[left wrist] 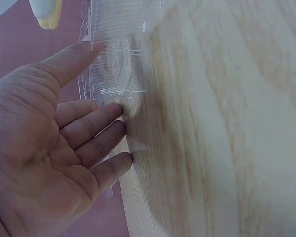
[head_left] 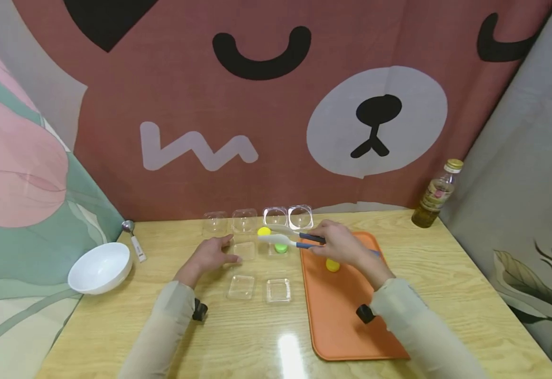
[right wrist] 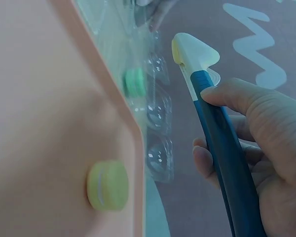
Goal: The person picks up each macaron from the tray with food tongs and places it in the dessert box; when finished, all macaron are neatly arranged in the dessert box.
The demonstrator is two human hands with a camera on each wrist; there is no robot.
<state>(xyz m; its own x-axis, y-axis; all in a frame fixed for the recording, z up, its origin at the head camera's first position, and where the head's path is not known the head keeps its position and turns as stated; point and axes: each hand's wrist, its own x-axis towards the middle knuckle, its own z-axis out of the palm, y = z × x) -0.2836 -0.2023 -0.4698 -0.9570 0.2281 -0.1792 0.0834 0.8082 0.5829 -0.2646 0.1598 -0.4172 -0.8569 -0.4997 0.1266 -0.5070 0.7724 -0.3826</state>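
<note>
My right hand (head_left: 339, 242) grips a pair of blue-handled tongs (right wrist: 222, 148) with pale tips. Between the tips is a yellow macaron (head_left: 264, 231), held above the clear plastic boxes left of the tray. A green macaron (head_left: 281, 248) sits in one clear box just below the tongs. My left hand (head_left: 211, 255) rests beside another clear box (head_left: 245, 251), fingers loosely extended and thumb at its edge in the left wrist view. Another yellow macaron (right wrist: 108, 185) lies on the orange tray (head_left: 342, 326) under my right hand.
Two clear boxes (head_left: 241, 287) stand nearer the front, and several clear domed lids (head_left: 275, 217) line the back edge. At left are a white bowl (head_left: 99, 268) and a metal scoop (head_left: 134, 241). A glass bottle (head_left: 434, 197) stands at the back right corner.
</note>
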